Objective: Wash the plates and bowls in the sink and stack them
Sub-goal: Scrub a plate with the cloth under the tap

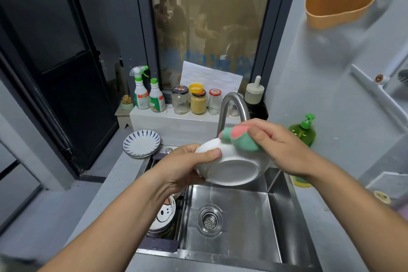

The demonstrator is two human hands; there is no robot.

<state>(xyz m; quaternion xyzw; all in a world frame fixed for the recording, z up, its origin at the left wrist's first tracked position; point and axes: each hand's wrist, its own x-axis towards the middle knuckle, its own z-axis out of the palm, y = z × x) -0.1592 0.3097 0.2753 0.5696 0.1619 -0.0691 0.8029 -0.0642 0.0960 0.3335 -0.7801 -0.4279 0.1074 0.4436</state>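
My left hand (187, 165) grips a white bowl (234, 170) by its rim, tilted so its underside faces me, above the steel sink (238, 212). A green and pink cloth (239, 137) is held in my right hand (280, 146) and pressed against the bowl's upper outer wall. Under the left forearm, a stack of dishes with a cartoon print (164, 218) sits in the sink's left section. Blue-striped white plates (141, 142) are stacked on the counter at the back left.
The curved steel faucet (231, 108) rises just behind the bowl. Spray bottles (141, 90) and jars (198, 100) line the ledge behind it. A green soap dispenser (303, 130) stands right of the sink. The drain strainer (209, 219) lies in the basin floor.
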